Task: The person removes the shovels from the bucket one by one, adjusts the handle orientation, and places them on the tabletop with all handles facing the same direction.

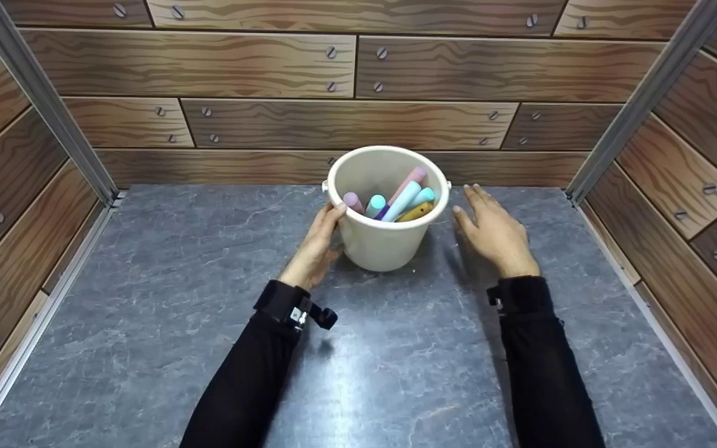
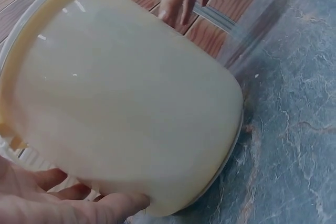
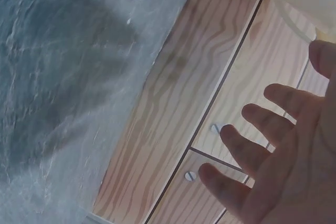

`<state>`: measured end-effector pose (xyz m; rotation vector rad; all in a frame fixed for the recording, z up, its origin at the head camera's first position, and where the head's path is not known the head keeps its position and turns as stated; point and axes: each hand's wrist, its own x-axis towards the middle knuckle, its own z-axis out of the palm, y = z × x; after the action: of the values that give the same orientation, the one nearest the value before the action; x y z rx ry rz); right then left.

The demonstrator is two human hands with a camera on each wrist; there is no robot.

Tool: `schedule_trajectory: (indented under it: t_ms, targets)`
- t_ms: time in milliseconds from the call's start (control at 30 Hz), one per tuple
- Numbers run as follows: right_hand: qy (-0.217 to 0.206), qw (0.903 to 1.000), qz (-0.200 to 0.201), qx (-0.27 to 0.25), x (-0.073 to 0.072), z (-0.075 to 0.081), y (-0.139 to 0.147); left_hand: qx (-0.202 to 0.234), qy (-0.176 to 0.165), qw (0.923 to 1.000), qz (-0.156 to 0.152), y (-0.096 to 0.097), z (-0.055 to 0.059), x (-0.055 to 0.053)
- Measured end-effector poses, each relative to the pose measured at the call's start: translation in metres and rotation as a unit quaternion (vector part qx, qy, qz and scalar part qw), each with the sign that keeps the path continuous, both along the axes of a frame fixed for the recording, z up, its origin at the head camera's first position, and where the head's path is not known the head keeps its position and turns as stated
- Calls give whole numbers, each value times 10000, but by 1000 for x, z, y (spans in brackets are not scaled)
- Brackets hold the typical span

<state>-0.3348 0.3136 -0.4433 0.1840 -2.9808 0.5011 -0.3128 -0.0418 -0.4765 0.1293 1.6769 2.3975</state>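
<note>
Landmark: one off-white bucket (image 1: 383, 246), seemingly upright on the grey marbled bench (image 1: 147, 311). Far left of it: wood-pattern panelling (image 1: 19, 186), slotted screw heads showing, with a metal post (image 1: 47, 102) at the corner. Left of it, nearer the viewer: one black wristband (image 1: 279, 302) on a dark sleeve. Directly at its left side: the left hand (image 1: 315, 246), fingers loosely extended and lightly bent, touching the wall near the rim, thumb lower against the side by the left wrist view; contact only, no closed grip evident. Inside the bucket, left to right: one lilac cylinder (image 1: 351, 200); one turquoise cylinder (image 1: 375, 204); one dark purple piece (image 1: 383, 212), mostly hidden; one pale blue cylinder (image 1: 402, 200), slanting; one pink cylinder (image 1: 411, 180), slanting behind; a second turquoise cylinder (image 1: 424, 196); one ochre item (image 1: 416, 211), type uncertain. Just right of the bucket: the right hand (image 1: 495, 230), fingers straight and spread, holding nothing, a small gap apparent from the bucket in the head view. Below that hand: a second wristband (image 1: 523, 295), black. Progress, as judged: the cylinders and ochre item are already in the bucket, so filling looks done or nearly so; the bucket itself appears not raised, and any handling by both hands together remains undone.
</note>
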Motion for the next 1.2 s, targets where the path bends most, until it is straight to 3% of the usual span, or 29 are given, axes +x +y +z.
schedule_trajectory:
  t_ms: [267,600,867,1200]
  targets:
    - [403,9980,-83,-485,8,16,-7,-7,3,10000,13,0,-2,0]
    - [1111,9928,70,-435,23,35,-28,-197,-5,9998,-25,0,-2,1]
    - [1486,9875,498,-179,33,43,-53,-227,-9,9997,16,1,1,1]
    - [1492,9810,1229,143,39,56,-78,-247,-39,9997,76,1,0,2]
